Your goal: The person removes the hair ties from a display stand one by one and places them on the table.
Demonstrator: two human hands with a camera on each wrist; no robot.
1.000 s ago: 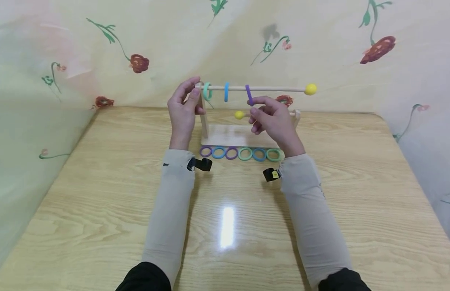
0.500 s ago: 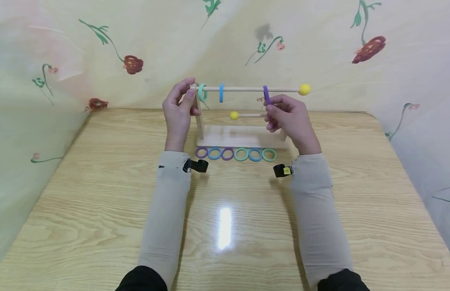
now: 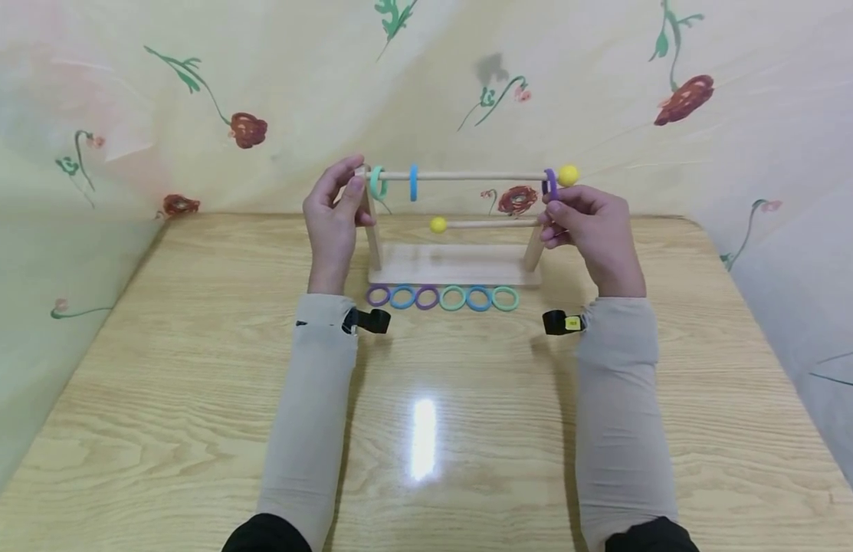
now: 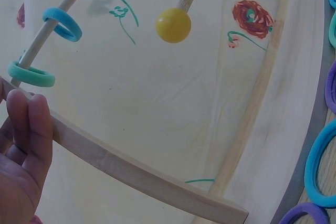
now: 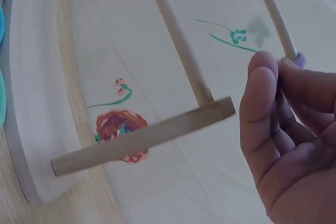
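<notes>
A wooden rack carries an upper rod (image 3: 477,176) that ends on the right in a yellow ball (image 3: 568,175). My left hand (image 3: 332,222) grips the top of the rack's left post (image 4: 131,169), fingers and thumb around it. A green ring (image 4: 31,78) hangs on the rod beside that hand, and a blue ring (image 3: 414,184) a little farther right. With thumb and forefinger, my right hand (image 3: 598,234) pinches a purple ring (image 3: 552,185) threaded on the rod, close against the ball. In the right wrist view the fingers hide most of this ring.
A lower rod (image 3: 495,224) reaches left from the rack's right post (image 5: 142,137) and ends in another yellow ball (image 4: 173,25). Along the front of the rack's base (image 3: 454,264) lies a row of several purple, blue and green rings on the wooden table (image 3: 467,383). A flowered cloth (image 3: 316,92) hangs behind.
My right hand has slid the purple ring rightward along the upper rod, from near its middle to the yellow ball. The left hand keeps its hold on the post.
</notes>
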